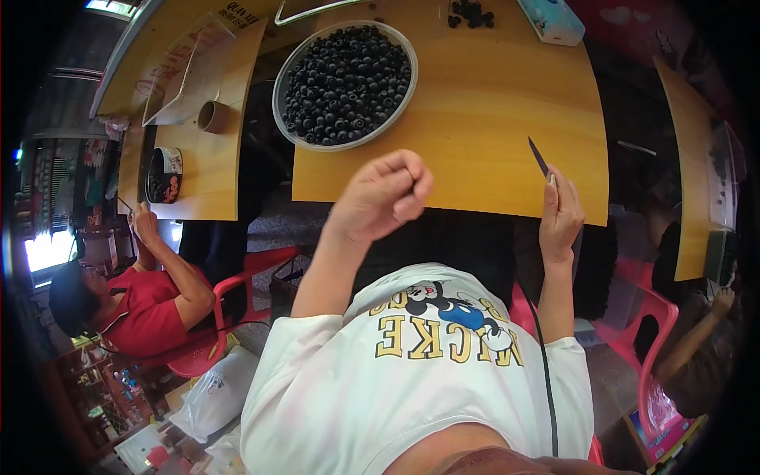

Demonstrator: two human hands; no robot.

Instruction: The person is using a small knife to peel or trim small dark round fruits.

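Knife (538, 156) — clamped in right fingers (565, 191); left fingers (396, 161) curled together; dark berries (348, 83) fill the bowl (340, 147).

The person's two arms reach forward from the torso (412, 396), bare past short sleeves (294, 348). The left forearm (326, 273) slants inward, bringing the left hand (381, 194) in front of the body's middle. Its wrist (347, 229) is nearly in line with the forearm, and the fingers (408, 210) curl loosely toward the palm, with the thumb folded in close to them. Whether something sits inside that curl is hard to tell. The right forearm (558, 297) points almost straight ahead, well apart from the left. The right hand (561, 207) carries on along the same line, thumb (550, 190) on its inner side, closed against the fingers in a pinch.
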